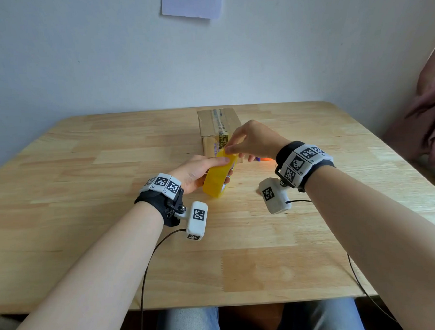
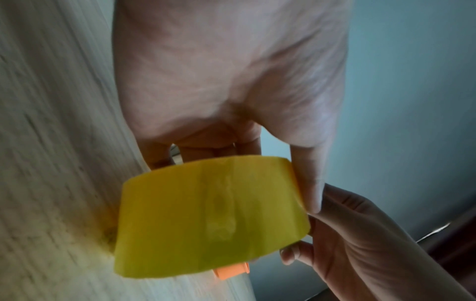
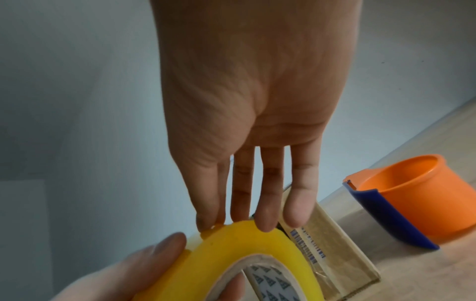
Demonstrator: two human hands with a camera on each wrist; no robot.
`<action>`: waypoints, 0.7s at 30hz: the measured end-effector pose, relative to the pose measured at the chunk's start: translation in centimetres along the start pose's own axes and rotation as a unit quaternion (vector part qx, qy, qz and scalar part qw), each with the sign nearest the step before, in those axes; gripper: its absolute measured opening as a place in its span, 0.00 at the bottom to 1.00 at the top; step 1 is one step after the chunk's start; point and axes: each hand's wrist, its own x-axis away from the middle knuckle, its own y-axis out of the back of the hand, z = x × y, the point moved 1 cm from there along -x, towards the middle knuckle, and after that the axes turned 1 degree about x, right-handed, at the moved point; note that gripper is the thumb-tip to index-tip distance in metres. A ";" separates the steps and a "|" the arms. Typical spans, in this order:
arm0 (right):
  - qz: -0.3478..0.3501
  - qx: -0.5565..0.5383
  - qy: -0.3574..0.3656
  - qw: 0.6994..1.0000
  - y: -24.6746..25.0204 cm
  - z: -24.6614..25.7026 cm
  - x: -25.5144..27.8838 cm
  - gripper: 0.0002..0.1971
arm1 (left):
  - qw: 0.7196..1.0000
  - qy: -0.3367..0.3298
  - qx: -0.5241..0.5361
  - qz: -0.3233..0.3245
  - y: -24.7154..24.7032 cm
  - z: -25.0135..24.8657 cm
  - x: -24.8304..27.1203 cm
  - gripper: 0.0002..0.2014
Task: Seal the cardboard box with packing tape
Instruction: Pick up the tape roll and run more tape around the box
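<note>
Together, right fingertips (image 3: pixel 265 224) pick at the top rim of the yellow tape roll (image 1: pixel 218 176), which the left hand (image 1: pixel 195 173) grips upright just above the table (image 1: pixel 88 222), before the cardboard box (image 1: pixel 218 129) toward its far edge; an orange dispenser (image 3: pixel 417 201) stands beside the box.

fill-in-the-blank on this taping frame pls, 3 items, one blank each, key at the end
1. The left hand grips a roll of tape whose colour is ____.
2. The right hand fingers touch the roll at its ____ edge.
3. The cardboard box rests on the ____ behind the roll.

Missing words: yellow; top; table
</note>
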 end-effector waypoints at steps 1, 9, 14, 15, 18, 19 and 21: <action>0.007 -0.001 -0.002 1.000 0.1 0.0 0.0 0.04 | 1.000 0.000 -0.001 0.000 -0.1 0.0 0.0 0.08; 0.046 -0.014 -0.040 0.998 -0.4 -0.5 -0.9 0.05 | 1.000 -0.001 0.007 0.000 0.0 0.2 0.1 0.10; 0.056 -0.023 -0.036 0.998 -0.4 -0.4 -0.8 0.06 | 1.000 -0.002 0.004 0.005 0.3 0.5 0.0 0.12; 0.045 -0.028 -0.030 0.998 -0.3 -0.3 -0.6 0.07 | 1.000 -0.004 0.006 0.004 0.3 0.5 0.1 0.11; 0.020 -0.038 -0.015 0.999 -0.2 -0.2 -0.1 0.10 | 1.000 -0.005 0.013 -0.003 0.1 0.4 0.1 0.09; 0.015 -0.038 -0.015 0.999 -0.2 -0.1 0.1 0.09 | 1.000 -0.007 0.013 -0.007 0.1 0.4 0.1 0.09; 0.007 -0.037 -0.019 0.999 -0.1 0.0 0.1 0.09 | 1.000 -0.008 0.013 -0.013 0.1 0.4 0.0 0.09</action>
